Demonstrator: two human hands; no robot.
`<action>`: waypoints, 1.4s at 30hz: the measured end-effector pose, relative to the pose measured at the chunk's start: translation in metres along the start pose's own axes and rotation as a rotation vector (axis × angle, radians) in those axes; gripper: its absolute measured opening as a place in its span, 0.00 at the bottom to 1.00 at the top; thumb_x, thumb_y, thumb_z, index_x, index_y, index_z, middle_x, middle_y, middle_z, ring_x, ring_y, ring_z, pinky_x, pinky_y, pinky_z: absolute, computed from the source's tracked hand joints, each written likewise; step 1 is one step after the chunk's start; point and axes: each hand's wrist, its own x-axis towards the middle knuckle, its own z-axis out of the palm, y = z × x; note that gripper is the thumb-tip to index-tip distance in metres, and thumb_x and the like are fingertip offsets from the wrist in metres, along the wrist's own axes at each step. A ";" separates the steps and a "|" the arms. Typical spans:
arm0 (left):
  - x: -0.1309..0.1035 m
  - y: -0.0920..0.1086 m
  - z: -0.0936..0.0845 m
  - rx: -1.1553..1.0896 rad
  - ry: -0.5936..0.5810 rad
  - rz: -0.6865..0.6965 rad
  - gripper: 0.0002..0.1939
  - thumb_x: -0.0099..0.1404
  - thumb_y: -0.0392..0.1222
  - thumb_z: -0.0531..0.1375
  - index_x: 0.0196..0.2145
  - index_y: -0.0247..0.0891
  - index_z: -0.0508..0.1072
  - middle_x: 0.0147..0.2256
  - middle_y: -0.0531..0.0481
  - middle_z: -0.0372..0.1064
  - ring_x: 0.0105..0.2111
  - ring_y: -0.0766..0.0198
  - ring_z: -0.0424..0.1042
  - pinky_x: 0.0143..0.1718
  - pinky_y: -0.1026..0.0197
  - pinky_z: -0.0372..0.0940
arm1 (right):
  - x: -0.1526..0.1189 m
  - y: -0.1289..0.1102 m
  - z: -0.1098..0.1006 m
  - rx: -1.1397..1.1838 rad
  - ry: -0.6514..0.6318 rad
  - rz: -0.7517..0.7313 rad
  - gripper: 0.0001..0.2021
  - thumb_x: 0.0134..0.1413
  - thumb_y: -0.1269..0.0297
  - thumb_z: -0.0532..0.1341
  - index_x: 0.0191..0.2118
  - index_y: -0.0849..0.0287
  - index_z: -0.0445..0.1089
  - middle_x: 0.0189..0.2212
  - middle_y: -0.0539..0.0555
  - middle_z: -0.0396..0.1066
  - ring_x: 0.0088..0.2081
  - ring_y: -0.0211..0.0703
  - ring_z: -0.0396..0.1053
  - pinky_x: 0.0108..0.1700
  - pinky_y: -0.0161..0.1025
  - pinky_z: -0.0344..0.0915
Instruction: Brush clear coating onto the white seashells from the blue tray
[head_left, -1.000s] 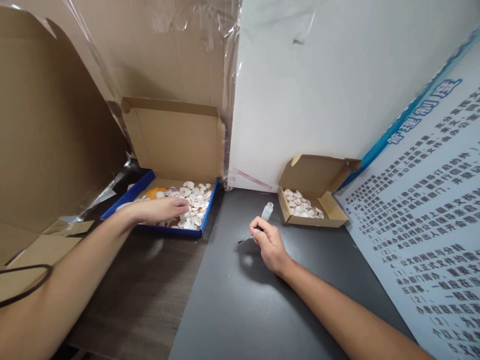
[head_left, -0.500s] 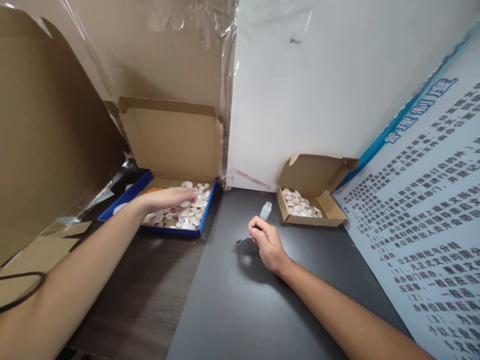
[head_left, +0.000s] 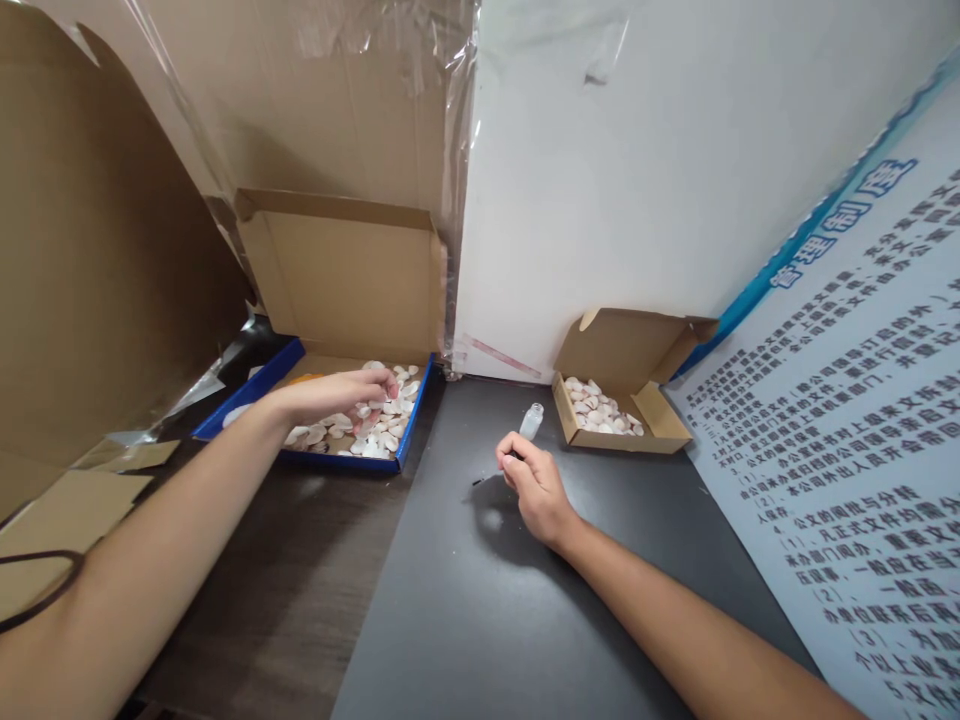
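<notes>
My left hand (head_left: 341, 393) is over the blue-edged box (head_left: 411, 425) at the left, its fingers bent down at the white shells (head_left: 375, 440); its fingertips are partly hidden, and whether they hold a shell cannot be made out. Above the dark grey mat (head_left: 450, 590), my right hand (head_left: 536, 485) is closed on a small brush (head_left: 478, 482), whose dark tip points left. Just beyond that hand, a small glass bottle (head_left: 532, 421) stands uncapped on the mat. A smaller cardboard box (head_left: 626, 440) with white shells (head_left: 600, 408) lies open to the right of the bottle.
Raised cardboard lids (head_left: 345, 275) stand behind both boxes. A white panel (head_left: 600, 180) rises behind the mat, and a printed board (head_left: 847, 400) leans along the right. Cardboard pieces (head_left: 75, 510) and a large cardboard sheet (head_left: 97, 250) are at the left.
My left hand has lifted slightly and its fingers have curled more, uncovering some reddish shells below it. My right hand with the brush has hardly moved.
</notes>
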 end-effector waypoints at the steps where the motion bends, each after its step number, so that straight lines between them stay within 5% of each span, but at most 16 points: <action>1: 0.001 -0.001 0.000 -0.018 0.016 0.013 0.12 0.57 0.45 0.53 0.39 0.41 0.64 0.40 0.47 0.63 0.35 0.61 0.68 0.28 0.63 0.67 | 0.000 0.000 0.000 -0.002 0.001 0.000 0.11 0.61 0.61 0.50 0.28 0.58 0.57 0.20 0.45 0.49 0.22 0.32 0.47 0.25 0.31 0.47; 5: 0.006 -0.009 -0.001 -0.102 0.137 0.086 0.12 0.58 0.45 0.55 0.39 0.40 0.62 0.40 0.47 0.64 0.41 0.58 0.69 0.29 0.64 0.67 | 0.000 -0.001 0.000 0.001 0.004 0.002 0.11 0.61 0.61 0.50 0.28 0.58 0.57 0.20 0.44 0.49 0.22 0.32 0.47 0.26 0.31 0.47; 9: 0.004 -0.003 0.014 -0.174 0.319 0.220 0.10 0.61 0.43 0.56 0.39 0.39 0.61 0.33 0.51 0.65 0.29 0.66 0.66 0.27 0.65 0.63 | -0.001 -0.001 0.001 -0.003 0.017 0.002 0.11 0.61 0.61 0.50 0.28 0.58 0.57 0.20 0.45 0.49 0.22 0.32 0.47 0.25 0.31 0.47; 13: -0.003 0.023 0.050 -0.204 0.177 0.316 0.06 0.66 0.42 0.52 0.40 0.40 0.61 0.22 0.58 0.57 0.21 0.70 0.55 0.22 0.67 0.51 | -0.001 -0.001 -0.002 0.018 0.094 -0.062 0.11 0.60 0.62 0.51 0.27 0.59 0.57 0.20 0.45 0.50 0.22 0.32 0.47 0.25 0.32 0.47; 18: 0.009 0.044 0.103 -0.190 0.080 0.450 0.05 0.67 0.41 0.50 0.39 0.40 0.61 0.27 0.57 0.55 0.24 0.69 0.55 0.27 0.65 0.54 | 0.011 -0.015 -0.032 0.005 0.349 -0.188 0.10 0.58 0.63 0.50 0.26 0.58 0.57 0.20 0.46 0.51 0.20 0.33 0.48 0.23 0.32 0.47; 22: 0.038 0.049 0.136 -0.036 0.387 0.488 0.06 0.61 0.33 0.47 0.33 0.40 0.60 0.29 0.54 0.59 0.31 0.64 0.59 0.34 0.61 0.55 | 0.037 -0.046 -0.071 -0.255 0.493 -0.251 0.10 0.56 0.65 0.52 0.24 0.58 0.57 0.18 0.46 0.51 0.20 0.33 0.49 0.23 0.33 0.47; 24: 0.053 0.052 0.147 0.080 0.440 0.466 0.04 0.62 0.35 0.48 0.33 0.41 0.61 0.28 0.54 0.60 0.29 0.63 0.59 0.32 0.61 0.53 | 0.054 -0.062 -0.086 -0.384 0.470 -0.190 0.11 0.55 0.66 0.51 0.22 0.59 0.55 0.17 0.46 0.52 0.21 0.32 0.50 0.24 0.32 0.47; 29: 0.079 0.060 0.156 0.131 0.485 0.355 0.08 0.63 0.41 0.50 0.40 0.43 0.62 0.24 0.56 0.61 0.25 0.61 0.62 0.28 0.61 0.52 | 0.082 -0.066 -0.088 -0.522 0.367 -0.109 0.17 0.55 0.63 0.52 0.19 0.59 0.48 0.16 0.46 0.46 0.21 0.32 0.47 0.24 0.33 0.44; 36: 0.081 0.060 0.156 0.313 0.353 0.416 0.19 0.65 0.50 0.52 0.52 0.44 0.60 0.33 0.52 0.71 0.32 0.56 0.72 0.32 0.58 0.61 | 0.083 -0.038 -0.069 -0.566 0.341 -0.127 0.20 0.60 0.58 0.50 0.19 0.58 0.46 0.18 0.46 0.43 0.21 0.32 0.46 0.25 0.34 0.43; 42: 0.088 0.060 0.160 0.449 0.321 0.450 0.13 0.68 0.52 0.49 0.39 0.42 0.64 0.36 0.49 0.72 0.33 0.56 0.73 0.31 0.59 0.63 | 0.085 -0.036 -0.069 -0.610 0.323 -0.119 0.20 0.60 0.58 0.50 0.20 0.59 0.46 0.18 0.47 0.43 0.22 0.32 0.46 0.25 0.34 0.43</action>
